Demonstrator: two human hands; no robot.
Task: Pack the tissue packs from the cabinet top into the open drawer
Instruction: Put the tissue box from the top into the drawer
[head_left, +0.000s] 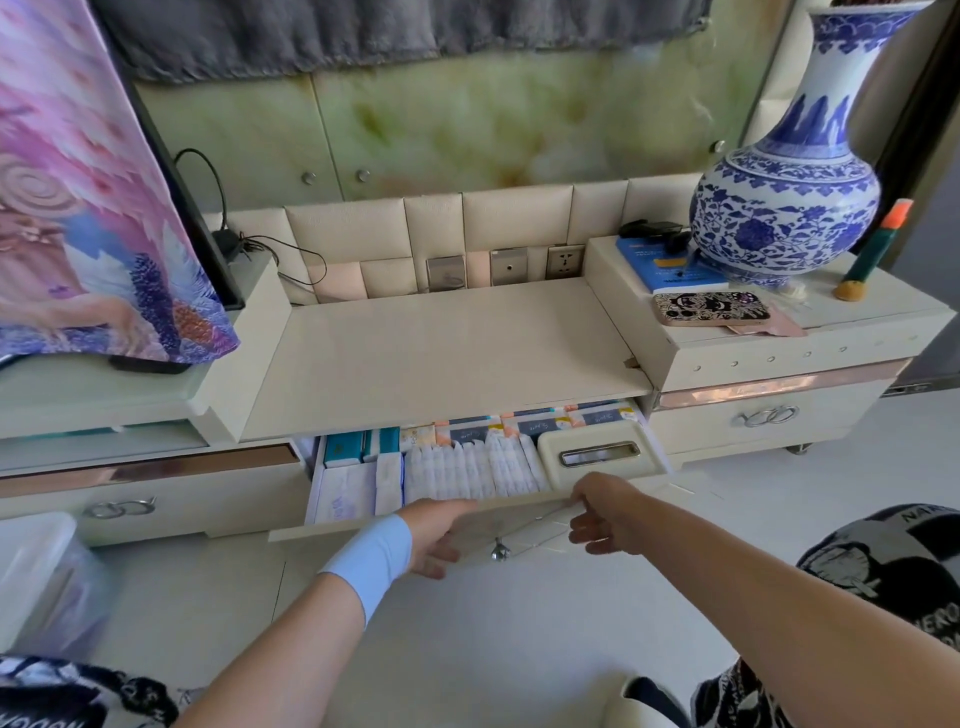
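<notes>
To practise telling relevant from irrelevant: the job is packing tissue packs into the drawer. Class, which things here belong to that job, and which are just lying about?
Belong to the job: drawer, tissue packs, cabinet top, left hand, right hand.

Lying about: vase, phone, blue book, patterned cloth.

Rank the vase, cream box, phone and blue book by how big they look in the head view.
1. Vase, by far the largest.
2. Cream box in the drawer; it sits nearer the camera.
3. Phone and blue book: look alike; the vase hides part of the book, so unranked.
</notes>
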